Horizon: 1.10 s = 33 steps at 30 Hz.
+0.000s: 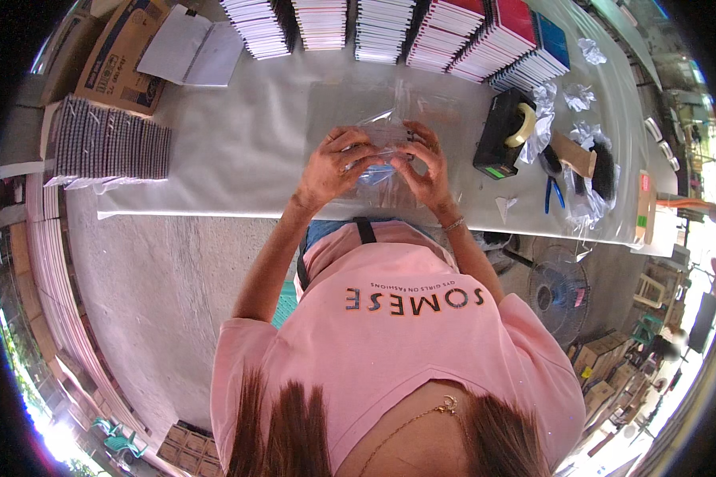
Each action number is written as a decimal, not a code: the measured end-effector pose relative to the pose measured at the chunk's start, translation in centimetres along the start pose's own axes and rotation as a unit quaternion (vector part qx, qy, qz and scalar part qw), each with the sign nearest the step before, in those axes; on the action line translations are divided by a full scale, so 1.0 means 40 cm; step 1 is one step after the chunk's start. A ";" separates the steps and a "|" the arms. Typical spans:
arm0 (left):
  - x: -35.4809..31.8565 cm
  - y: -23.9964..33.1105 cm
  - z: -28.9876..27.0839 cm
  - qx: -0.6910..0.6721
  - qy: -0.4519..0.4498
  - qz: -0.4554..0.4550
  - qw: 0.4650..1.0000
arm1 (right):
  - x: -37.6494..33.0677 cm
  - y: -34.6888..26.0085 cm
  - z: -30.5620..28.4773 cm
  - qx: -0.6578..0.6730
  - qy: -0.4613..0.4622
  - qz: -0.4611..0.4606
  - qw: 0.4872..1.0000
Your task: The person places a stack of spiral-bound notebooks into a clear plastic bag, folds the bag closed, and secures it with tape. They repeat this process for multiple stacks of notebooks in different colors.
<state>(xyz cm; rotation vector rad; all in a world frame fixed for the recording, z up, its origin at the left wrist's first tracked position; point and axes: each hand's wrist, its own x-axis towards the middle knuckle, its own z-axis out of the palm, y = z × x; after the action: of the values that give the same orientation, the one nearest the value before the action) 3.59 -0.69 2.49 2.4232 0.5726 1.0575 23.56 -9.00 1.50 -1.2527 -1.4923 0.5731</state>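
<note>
Both my hands meet over a clear plastic bag (390, 119) lying on the white table (247, 151). My left hand (336, 165) pinches the bag's near edge, fingers curled on the film. My right hand (423, 163) grips the same edge from the other side, thumb and fingers closed on it. Between the hands the plastic is bunched, and something bluish shows through it. The rest of the bag spreads flat toward the far side of the table.
Rows of stacked notebooks (390, 28) line the far edge. A black tape dispenser (503, 131) stands right of my hands, with blue-handled pliers (552, 193) and crumpled plastic beyond. At the left sit a cardboard box (123, 56) and a notebook bundle (111, 143). A fan (558, 290) stands on the floor.
</note>
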 end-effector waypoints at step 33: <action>0.038 -0.025 0.032 -0.324 -0.001 -0.279 0.904 | 0.055 0.033 -0.005 0.205 -0.027 0.163 0.965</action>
<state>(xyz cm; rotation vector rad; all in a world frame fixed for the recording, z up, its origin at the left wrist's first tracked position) 5.31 0.66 2.05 1.5465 0.7148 0.8169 24.50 -6.62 1.32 -1.1613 -1.1361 1.0822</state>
